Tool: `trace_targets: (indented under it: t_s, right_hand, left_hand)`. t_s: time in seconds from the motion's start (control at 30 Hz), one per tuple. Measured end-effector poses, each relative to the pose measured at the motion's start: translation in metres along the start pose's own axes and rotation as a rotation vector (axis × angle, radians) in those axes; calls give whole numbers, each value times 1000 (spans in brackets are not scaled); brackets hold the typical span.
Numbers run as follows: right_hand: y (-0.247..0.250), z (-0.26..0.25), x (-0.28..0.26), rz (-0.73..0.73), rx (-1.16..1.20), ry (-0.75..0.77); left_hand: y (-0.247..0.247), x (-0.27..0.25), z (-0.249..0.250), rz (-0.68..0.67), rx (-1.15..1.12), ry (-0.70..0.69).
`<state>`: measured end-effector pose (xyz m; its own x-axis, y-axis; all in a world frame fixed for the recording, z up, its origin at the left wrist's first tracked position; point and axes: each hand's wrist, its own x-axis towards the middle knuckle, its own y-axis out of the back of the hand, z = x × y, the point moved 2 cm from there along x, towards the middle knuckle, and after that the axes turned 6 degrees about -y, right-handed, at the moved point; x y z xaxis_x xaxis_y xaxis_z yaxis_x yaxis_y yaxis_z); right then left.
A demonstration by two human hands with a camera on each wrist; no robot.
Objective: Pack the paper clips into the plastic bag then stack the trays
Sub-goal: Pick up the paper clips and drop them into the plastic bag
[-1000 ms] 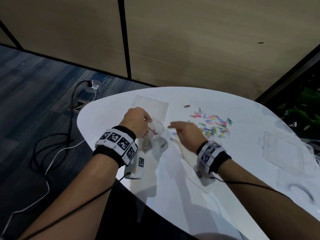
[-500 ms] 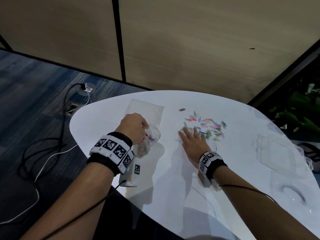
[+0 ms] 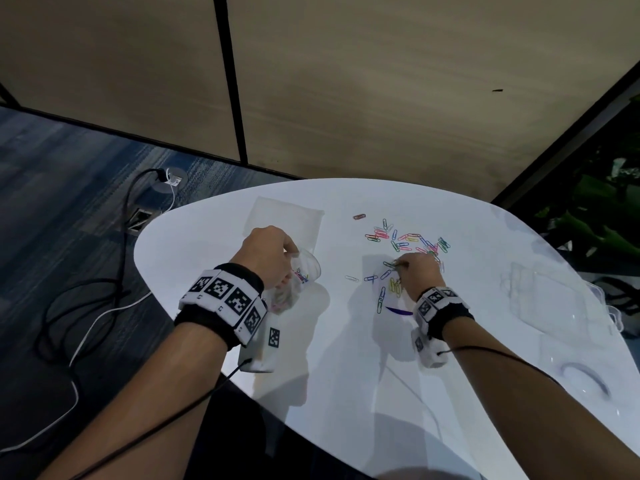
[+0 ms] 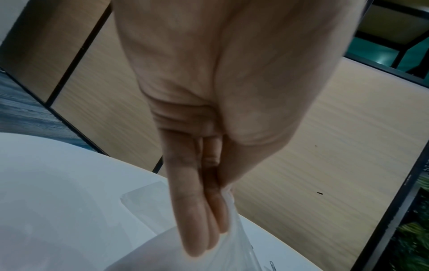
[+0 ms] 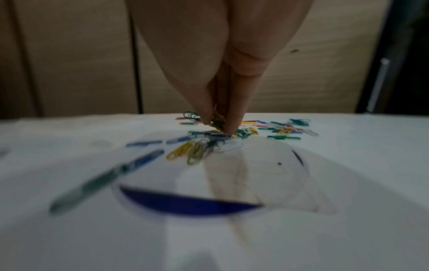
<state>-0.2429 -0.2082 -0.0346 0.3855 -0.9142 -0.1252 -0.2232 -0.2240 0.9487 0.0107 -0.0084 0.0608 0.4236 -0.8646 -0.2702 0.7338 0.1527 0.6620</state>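
Coloured paper clips lie scattered on the white table. My left hand holds a clear plastic bag by its mouth, with some clips inside. In the left wrist view the fingers and thumb pinch the bag's edge. My right hand is down on the pile's near edge. Its thumb and fingertips pinch a small bunch of paper clips against the table. Clear trays lie at the right side of the table.
A second flat plastic bag lies behind my left hand. One red clip lies apart at the back. Cables and a floor socket are on the carpet to the left. A wall panel stands behind the table.
My right hand went from hovering near the bag to flat on the clips, and now has its fingers drawn together, pinching clips. The left hand keeps holding the bag.
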Motion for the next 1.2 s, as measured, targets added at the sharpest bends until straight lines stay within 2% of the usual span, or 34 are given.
trace_targets:
  t_s: [0.1,0.2,0.3,0.37,0.43,0.5,0.67,0.77,0.83,0.9,0.93,1.0,1.07,1.2]
  right_hand:
    - [21,9,2,43,262,-192]
    - [38,-2,-1,-59,687,-329]
    - [56,-42,-17,-257,1233,-256]
    - [65,-72,-30,-414,1387,-161]
    - [66,-97,-43,-520,1406,-87]
    - [58,-114,-54,-575,1342,-38]
    - [43,-129,-57,-596,859,231]
    - [54,-120,-35,-581,1008,189]
    - [53,-106,-8,-404,989,130]
    - [37,-83,30,-170,580,157]
    - [27,-73,49,-114,322,184]
    - [6,-58,81,-138,-36,195]
    - [-12,-53,102,-190,-243,181]
    - [-33,-53,108,-253,-313,187]
  left_hand:
    - [-2,0,4,-14,4,-6]
    - [-6,0,11,-29,3,-13]
    - [-11,0,17,-40,-19,-9]
    - [-13,1,19,-32,-28,-11]
    - [-14,0,21,-17,-34,-8]
    - [-14,0,22,-8,-43,-12]
    - [-12,-4,26,-19,-61,-6]
    - [-12,-2,22,11,-43,-18]
    - [-11,-1,19,20,-44,-28]
    - [-10,-1,18,21,-49,-37]
    - [-10,0,19,23,-42,-45]
    - [-12,2,20,27,-27,-58]
    - [-14,4,20,27,-25,-67]
    - [-15,5,20,19,-22,-73]
